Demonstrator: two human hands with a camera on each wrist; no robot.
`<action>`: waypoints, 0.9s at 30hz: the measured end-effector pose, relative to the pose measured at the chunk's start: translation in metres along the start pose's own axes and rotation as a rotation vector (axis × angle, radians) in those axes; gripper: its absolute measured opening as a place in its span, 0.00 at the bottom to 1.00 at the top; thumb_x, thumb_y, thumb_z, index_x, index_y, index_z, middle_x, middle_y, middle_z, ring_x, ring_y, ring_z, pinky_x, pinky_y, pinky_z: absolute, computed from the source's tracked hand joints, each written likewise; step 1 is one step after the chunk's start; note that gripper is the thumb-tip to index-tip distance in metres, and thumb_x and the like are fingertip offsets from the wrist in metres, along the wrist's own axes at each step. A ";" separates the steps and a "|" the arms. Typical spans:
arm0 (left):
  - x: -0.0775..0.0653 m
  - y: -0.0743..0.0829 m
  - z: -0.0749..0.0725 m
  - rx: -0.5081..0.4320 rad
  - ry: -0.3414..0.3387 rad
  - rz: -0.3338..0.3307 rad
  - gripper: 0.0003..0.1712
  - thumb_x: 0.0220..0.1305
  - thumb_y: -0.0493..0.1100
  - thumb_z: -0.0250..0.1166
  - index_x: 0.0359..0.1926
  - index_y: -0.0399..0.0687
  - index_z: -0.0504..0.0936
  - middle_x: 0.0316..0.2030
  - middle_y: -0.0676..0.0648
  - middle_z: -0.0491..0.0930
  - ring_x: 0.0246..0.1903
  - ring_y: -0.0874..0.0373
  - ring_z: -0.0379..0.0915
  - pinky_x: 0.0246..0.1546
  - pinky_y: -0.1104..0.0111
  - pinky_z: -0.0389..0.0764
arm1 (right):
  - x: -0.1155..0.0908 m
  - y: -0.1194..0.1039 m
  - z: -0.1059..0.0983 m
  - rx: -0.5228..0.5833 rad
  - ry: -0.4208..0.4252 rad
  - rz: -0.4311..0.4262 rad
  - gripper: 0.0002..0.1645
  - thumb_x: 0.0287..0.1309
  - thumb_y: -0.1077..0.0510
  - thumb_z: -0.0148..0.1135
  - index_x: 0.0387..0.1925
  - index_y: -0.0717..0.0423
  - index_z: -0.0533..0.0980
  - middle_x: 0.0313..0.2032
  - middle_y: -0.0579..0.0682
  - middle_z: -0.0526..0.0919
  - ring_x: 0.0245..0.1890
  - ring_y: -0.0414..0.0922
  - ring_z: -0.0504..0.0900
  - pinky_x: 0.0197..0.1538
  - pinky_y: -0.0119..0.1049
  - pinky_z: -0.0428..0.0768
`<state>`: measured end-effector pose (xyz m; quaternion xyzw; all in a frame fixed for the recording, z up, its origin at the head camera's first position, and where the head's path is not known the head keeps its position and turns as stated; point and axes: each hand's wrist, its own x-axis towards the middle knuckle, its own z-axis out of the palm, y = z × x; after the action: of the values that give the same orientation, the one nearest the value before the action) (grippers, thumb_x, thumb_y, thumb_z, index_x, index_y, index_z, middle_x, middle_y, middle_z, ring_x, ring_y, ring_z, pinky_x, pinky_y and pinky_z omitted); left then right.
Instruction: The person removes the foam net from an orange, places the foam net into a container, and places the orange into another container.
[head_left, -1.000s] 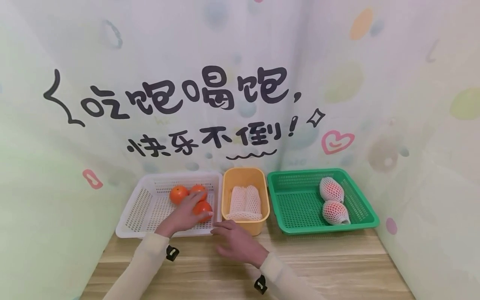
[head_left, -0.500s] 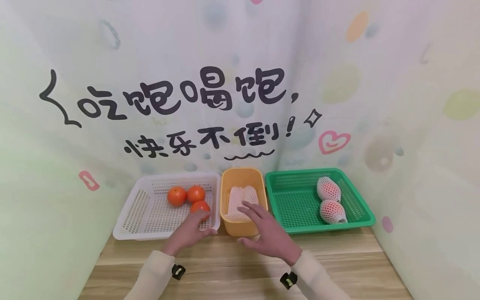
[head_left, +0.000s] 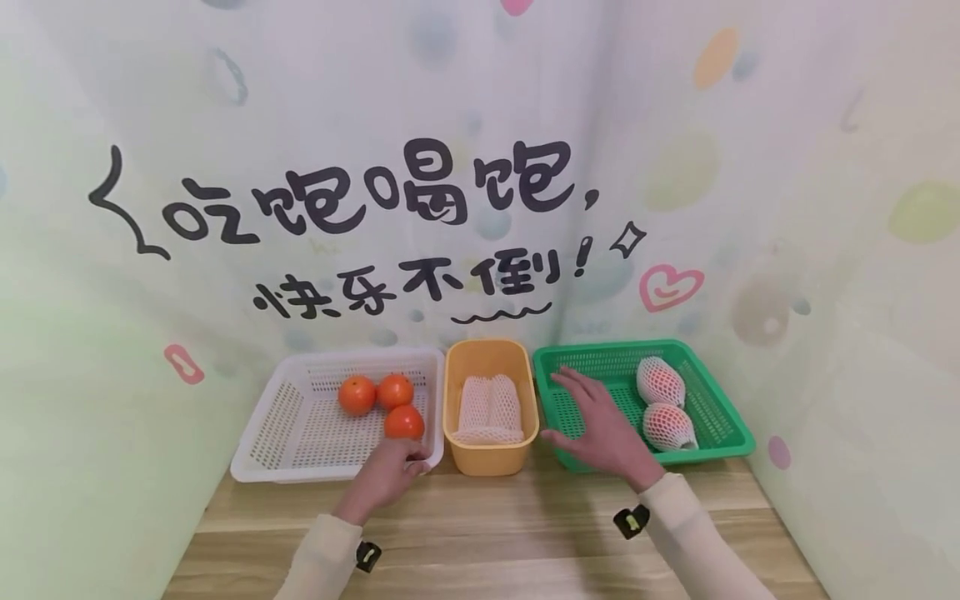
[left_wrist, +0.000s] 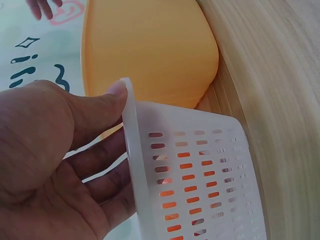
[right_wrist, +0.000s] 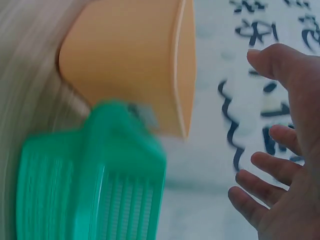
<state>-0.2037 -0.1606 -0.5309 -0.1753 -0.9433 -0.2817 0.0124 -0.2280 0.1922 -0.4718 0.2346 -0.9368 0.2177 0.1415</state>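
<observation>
Now our left hand [head_left: 386, 475] is pinching the edge of the white basket [head_left: 279, 417] beside the yellow bin [head_left: 491, 460]; we are hovering our right hand [head_left: 606, 432], fingers [right_wrist: 260, 187] spread, above the roomy green basket [head_left: 718, 408].

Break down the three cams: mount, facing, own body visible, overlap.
Head: on the head, facing forward and down at the white basket, yellow bin and green basket; left hand, right hand and sleeves show.
Left wrist: on the left wrist, facing the white basket's rim; left hand and part of the right hand show.
Right wrist: on the right wrist, facing the yellow bin and green basket; right hand shows.
Shared: both wrist views contain the yellow bin.
</observation>
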 end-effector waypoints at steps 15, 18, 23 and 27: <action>-0.003 0.002 0.007 -0.023 0.058 -0.071 0.06 0.53 0.37 0.69 0.35 0.48 0.84 0.31 0.54 0.82 0.36 0.60 0.76 0.40 0.62 0.80 | -0.009 0.098 -0.019 -0.078 -0.139 0.264 0.54 0.48 0.34 0.66 0.69 0.55 0.56 0.67 0.65 0.57 0.64 0.66 0.58 0.55 0.66 0.67; -0.003 0.002 0.007 -0.031 0.050 -0.095 0.06 0.54 0.38 0.68 0.35 0.49 0.84 0.31 0.55 0.81 0.35 0.62 0.75 0.40 0.63 0.80 | -0.014 0.112 -0.021 -0.100 -0.180 0.299 0.53 0.49 0.34 0.64 0.68 0.58 0.57 0.65 0.68 0.58 0.64 0.68 0.57 0.54 0.67 0.66; -0.003 0.002 0.007 -0.057 0.026 -0.127 0.07 0.55 0.38 0.68 0.36 0.50 0.84 0.31 0.55 0.80 0.33 0.62 0.72 0.38 0.65 0.79 | -0.021 0.130 -0.025 -0.140 -0.262 0.373 0.51 0.49 0.35 0.64 0.65 0.63 0.61 0.61 0.73 0.62 0.60 0.75 0.56 0.55 0.70 0.63; -0.003 0.003 0.007 -0.058 0.027 -0.128 0.07 0.55 0.38 0.68 0.37 0.50 0.84 0.30 0.56 0.80 0.31 0.63 0.70 0.37 0.67 0.78 | -0.027 0.143 -0.025 -0.147 -0.340 0.452 0.52 0.47 0.35 0.65 0.63 0.66 0.62 0.58 0.76 0.66 0.56 0.75 0.63 0.52 0.67 0.68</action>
<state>-0.1995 -0.1558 -0.5359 -0.1110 -0.9438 -0.3113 0.0020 -0.2731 0.3281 -0.5094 0.0421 -0.9888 0.1328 -0.0532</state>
